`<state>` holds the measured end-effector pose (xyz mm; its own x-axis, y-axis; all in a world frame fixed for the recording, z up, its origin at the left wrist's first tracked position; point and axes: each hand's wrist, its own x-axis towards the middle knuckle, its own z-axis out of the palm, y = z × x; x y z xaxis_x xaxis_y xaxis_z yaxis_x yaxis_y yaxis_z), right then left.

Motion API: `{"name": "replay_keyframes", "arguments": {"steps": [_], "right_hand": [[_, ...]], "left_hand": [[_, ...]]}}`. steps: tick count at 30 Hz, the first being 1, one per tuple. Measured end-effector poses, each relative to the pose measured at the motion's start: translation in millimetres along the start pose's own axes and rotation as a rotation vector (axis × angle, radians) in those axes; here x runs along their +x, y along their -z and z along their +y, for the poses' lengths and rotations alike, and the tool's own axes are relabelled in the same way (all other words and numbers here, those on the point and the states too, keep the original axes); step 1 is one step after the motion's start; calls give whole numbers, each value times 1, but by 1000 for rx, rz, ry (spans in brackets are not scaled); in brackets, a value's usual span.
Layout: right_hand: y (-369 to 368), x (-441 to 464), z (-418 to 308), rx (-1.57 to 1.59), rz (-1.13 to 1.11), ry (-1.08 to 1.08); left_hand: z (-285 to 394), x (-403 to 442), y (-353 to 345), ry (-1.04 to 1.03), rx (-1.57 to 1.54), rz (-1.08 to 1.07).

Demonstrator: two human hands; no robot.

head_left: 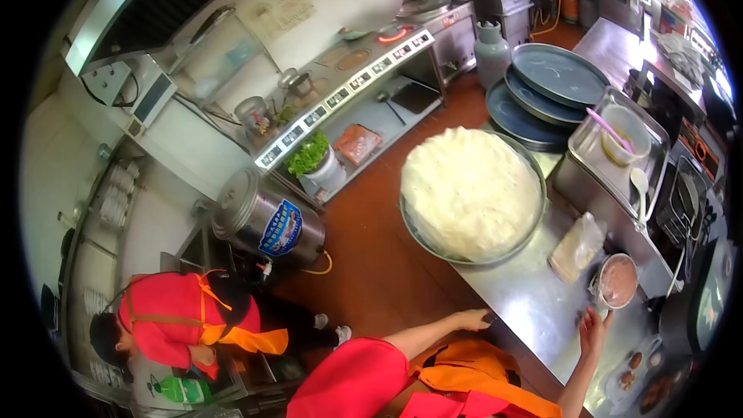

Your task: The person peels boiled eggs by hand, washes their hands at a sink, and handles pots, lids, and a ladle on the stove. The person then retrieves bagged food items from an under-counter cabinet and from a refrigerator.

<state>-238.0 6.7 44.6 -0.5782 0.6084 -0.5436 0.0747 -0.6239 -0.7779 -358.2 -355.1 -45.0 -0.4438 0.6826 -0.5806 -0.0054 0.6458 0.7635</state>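
Observation:
My left hand [470, 320] is at the front edge of the steel counter [515, 298], its fingers closed round a small dark thing that I cannot make out. On the right, my right hand [594, 333] grips the near side of a small round bowl of pinkish paste [618, 282]. Beyond the hands, a big heap of pale, dough-like food [472, 193] fills a wide round pan [535, 220] that juts over the counter's edge. A clear bag with something beige [577, 248] lies between this pan and the bowl.
Round blue-grey trays [559, 76] are stacked behind the pan. A steel container [611, 186] bears a tub [624, 135] and a white spoon [640, 186]. Small items lie at lower right. A co-worker in red [166, 317] bends at the left, near a large steel barrel [271, 220].

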Motion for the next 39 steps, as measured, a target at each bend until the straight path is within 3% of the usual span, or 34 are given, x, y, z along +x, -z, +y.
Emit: {"name": "replay_keyframes", "arguments": {"steps": [3, 5, 8, 9, 11, 13, 15, 19, 25, 31, 33, 39], "right_hand": [[2, -10, 19, -52, -126, 14], [-10, -48, 10, -77, -138, -29], [-21, -118, -2, -283, -85, -100], [0, -112, 18, -470, -123, -56], [11, -155, 7, -420, -97, -135], [46, -167, 17, -420, -103, -64], [87, -190, 20, -382, 15, -4], [154, -257, 30, -196, 276, 40], [292, -334, 68, 199, 535, 107], [422, -397, 90, 241, 838, 56], [459, -411, 79, 336, 834, 112], [550, -384, 29, 363, 780, 23]], "left_hand": [[1, -22, 20, -199, 176, -22], [3, -34, 21, -113, 114, -171], [-24, -42, 1, -165, 152, -230], [-9, -49, 0, -161, 213, -273], [17, -53, -9, -96, 353, -396], [57, -33, -21, -239, 575, -462], [65, -15, -46, -342, 636, -571], [172, -28, -96, -612, 729, -665], [268, -12, -258, -807, 715, -839], [365, -62, -448, -1072, 828, -1076], [398, -70, -499, -1118, 829, -1180], [486, -43, -594, -1165, 786, -1013]]}}
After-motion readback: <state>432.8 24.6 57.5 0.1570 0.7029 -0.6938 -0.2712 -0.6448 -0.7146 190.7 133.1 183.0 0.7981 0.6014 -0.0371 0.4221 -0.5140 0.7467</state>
